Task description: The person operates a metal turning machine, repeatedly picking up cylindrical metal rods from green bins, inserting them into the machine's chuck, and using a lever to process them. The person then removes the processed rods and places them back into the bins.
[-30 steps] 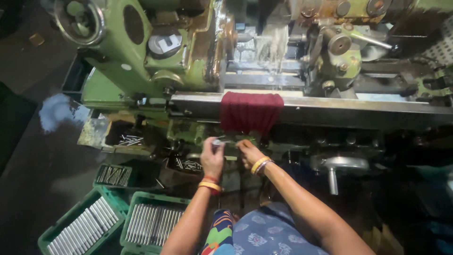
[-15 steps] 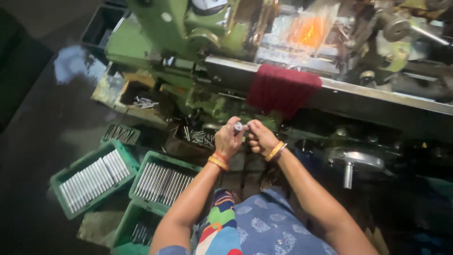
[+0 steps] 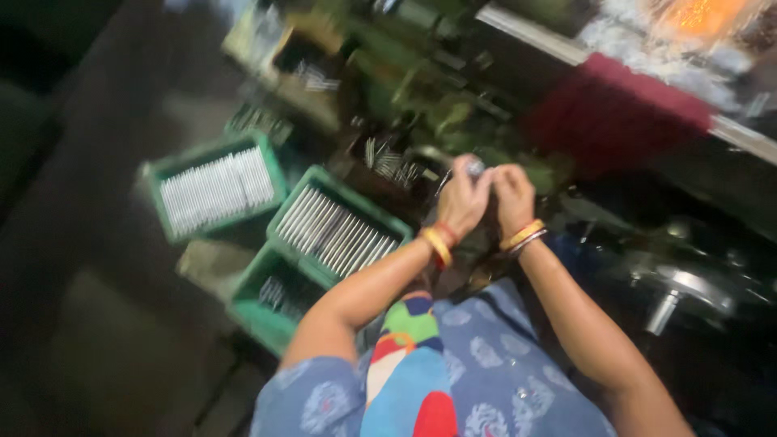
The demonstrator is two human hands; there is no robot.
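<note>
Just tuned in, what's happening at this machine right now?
A person sits at a green machine, both hands raised together in front of it. The left hand and right hand pinch a small shiny metal piece between the fingertips. To the left, green crates hold rows of thin metal rods. A red cloth hangs over the machine's edge. The picture is blurred, so finer detail is unclear.

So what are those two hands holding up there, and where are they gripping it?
A small shiny metal piece, pinched at the fingertips of the left hand, with the right hand closed beside it. Blur hides which part is gripped.
</note>
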